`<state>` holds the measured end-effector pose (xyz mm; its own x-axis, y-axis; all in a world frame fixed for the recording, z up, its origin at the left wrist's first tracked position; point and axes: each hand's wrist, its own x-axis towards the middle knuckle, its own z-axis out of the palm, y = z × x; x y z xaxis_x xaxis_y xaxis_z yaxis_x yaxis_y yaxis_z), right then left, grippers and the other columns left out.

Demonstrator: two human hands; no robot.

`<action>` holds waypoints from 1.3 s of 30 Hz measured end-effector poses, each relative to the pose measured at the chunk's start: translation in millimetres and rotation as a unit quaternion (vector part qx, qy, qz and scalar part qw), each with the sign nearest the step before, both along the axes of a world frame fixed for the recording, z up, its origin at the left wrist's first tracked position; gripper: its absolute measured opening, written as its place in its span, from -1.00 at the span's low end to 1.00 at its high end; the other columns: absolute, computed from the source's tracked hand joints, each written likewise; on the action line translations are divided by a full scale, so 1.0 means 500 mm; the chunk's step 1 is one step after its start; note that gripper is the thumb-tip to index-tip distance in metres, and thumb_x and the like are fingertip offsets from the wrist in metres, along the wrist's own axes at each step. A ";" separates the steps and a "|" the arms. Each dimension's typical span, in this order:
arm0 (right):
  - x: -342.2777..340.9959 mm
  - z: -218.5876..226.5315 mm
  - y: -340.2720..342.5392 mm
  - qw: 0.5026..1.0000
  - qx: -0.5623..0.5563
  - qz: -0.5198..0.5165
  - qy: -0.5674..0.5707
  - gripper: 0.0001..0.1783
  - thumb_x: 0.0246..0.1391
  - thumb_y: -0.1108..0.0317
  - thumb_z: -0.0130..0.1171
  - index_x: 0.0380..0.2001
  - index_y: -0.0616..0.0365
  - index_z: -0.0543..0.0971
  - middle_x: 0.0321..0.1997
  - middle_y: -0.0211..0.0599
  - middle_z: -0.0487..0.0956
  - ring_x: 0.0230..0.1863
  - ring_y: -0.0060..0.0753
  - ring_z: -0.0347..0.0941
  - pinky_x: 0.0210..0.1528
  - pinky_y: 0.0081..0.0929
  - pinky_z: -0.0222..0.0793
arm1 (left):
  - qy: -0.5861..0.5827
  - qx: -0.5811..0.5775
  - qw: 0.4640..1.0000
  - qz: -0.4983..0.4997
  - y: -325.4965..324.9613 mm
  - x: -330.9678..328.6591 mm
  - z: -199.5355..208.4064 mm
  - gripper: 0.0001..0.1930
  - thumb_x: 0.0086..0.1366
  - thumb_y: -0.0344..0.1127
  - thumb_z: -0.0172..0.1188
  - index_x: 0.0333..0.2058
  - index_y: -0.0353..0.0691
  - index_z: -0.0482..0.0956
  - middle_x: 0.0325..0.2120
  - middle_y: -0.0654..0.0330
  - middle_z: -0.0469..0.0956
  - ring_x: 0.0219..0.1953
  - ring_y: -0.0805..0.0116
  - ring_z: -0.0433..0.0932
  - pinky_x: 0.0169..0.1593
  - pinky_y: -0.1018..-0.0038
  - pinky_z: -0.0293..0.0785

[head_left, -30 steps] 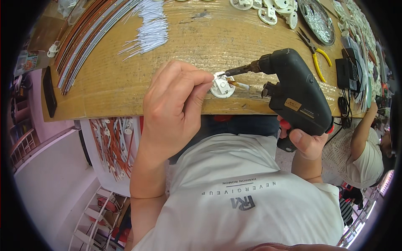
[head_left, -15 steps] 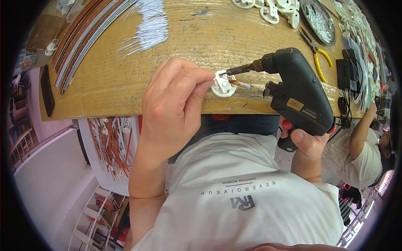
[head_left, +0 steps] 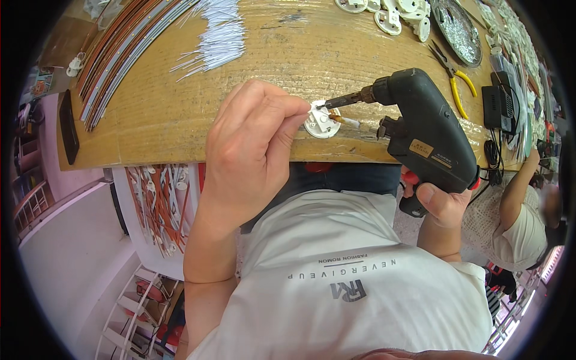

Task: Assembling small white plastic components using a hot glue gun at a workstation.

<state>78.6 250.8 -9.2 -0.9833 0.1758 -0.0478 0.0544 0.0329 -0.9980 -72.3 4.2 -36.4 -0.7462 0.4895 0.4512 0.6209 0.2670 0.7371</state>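
Note:
My right hand (head_left: 443,205) is wrapped round the handle of a black soldering gun (head_left: 429,129), a finger at its red trigger. The gun's long tip reaches left onto a small round white plastic base (head_left: 323,127), which lies near the table's front edge. Below that tip, a thin feed tube from the gun also points at the base. My left hand (head_left: 252,141) is closed in a pinch at the base's upper left rim. Whatever its thumb and forefinger hold there is too small and covered to make out.
Bundled white wires (head_left: 222,39) and long brown and grey strips (head_left: 129,54) lie at the far left. Yellow-handled pliers (head_left: 461,90), a round metal tray (head_left: 451,27), white plastic parts (head_left: 389,21) and a black power box (head_left: 499,102) are on the right. Another person (head_left: 519,222) sits beyond.

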 end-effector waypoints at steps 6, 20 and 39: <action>-0.006 0.011 -0.018 0.997 -0.037 -0.051 -0.040 -0.34 -0.27 0.36 0.36 0.01 0.42 0.56 -0.28 -0.21 0.66 -0.33 -0.43 0.54 -0.24 -0.54 0.44 | 0.005 -0.003 1.000 0.001 0.000 -0.001 0.001 -0.89 0.18 -0.54 0.34 -0.31 -0.30 0.61 -0.42 0.11 0.55 -0.35 0.10 0.53 -0.25 0.31 0.43; 0.001 0.008 -0.037 0.990 -0.050 -0.129 -0.009 -0.43 -0.20 0.34 0.35 -0.10 0.54 0.57 -0.27 0.20 0.64 -0.54 -0.23 0.56 -0.52 -0.41 0.54 | 0.010 0.004 1.000 0.002 0.002 -0.001 -0.001 -0.89 0.18 -0.54 0.35 -0.31 -0.29 0.62 -0.43 0.12 0.55 -0.36 0.11 0.52 -0.27 0.31 0.43; 0.007 -0.003 -0.028 0.993 -0.053 -0.106 0.007 -0.33 -0.15 0.34 0.39 0.05 0.55 0.51 -0.26 0.20 0.64 -0.51 -0.22 0.58 -0.53 -0.46 0.52 | -0.021 0.025 0.999 0.009 0.003 0.003 -0.002 -0.89 0.19 -0.54 0.35 -0.30 -0.29 0.64 -0.42 0.12 0.57 -0.35 0.13 0.55 -0.27 0.33 0.45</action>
<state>82.4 236.6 -10.8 -0.9255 0.3736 -0.0631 0.0342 -0.0836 -0.9959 -70.9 5.8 -37.2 -0.7736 0.4534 0.4427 0.5846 0.2410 0.7747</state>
